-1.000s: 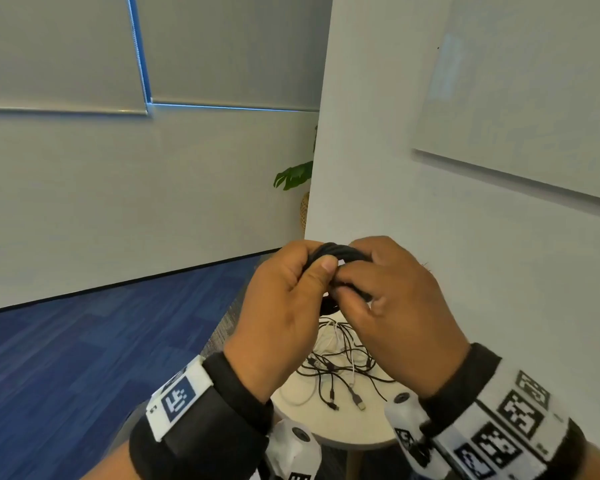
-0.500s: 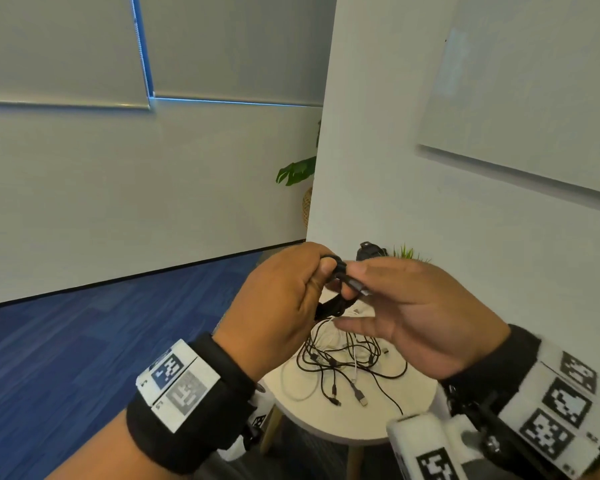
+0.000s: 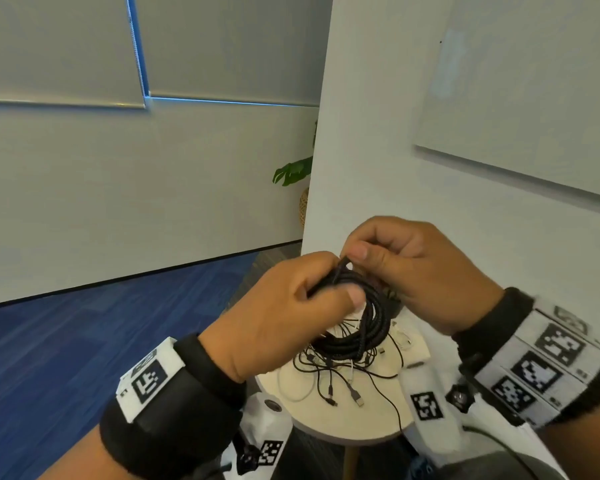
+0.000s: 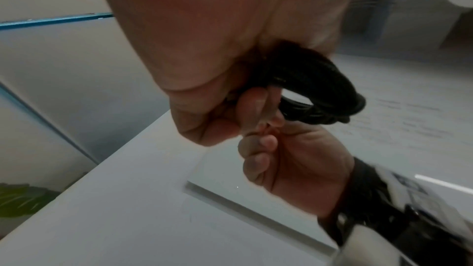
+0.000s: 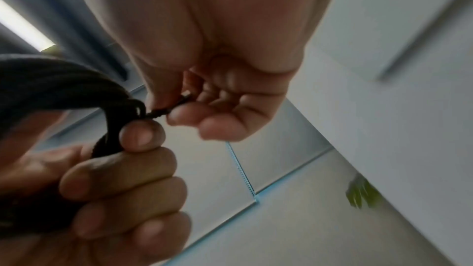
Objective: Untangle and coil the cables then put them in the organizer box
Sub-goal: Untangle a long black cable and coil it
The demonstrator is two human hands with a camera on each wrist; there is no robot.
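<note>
A coil of black braided cable [image 3: 364, 327] hangs in the air above a small round table [image 3: 371, 420]. My left hand [image 3: 291, 303] grips the top of the coil [image 4: 320, 96], thumb pressed over the loops. My right hand [image 3: 395, 265] pinches the cable's loose end [image 5: 169, 108] between thumb and forefinger, right at the top of the coil [image 5: 51, 92]. On the table lies a tangle of thin black and white cables [image 3: 336, 372] with loose plugs. No organizer box shows in any view.
A white wall [image 3: 395, 133] with a mounted whiteboard [image 3: 534, 98] stands close behind the table. Blue carpet [image 3: 66, 358] spreads to the left. A green plant [image 3: 291, 171] peeks from behind the wall's corner. A dark object sits behind the coil on the table.
The coil has turned and now hangs open as a ring under my left thumb. My right hand rose from beside the coil and now pinches the cable end at its top.
</note>
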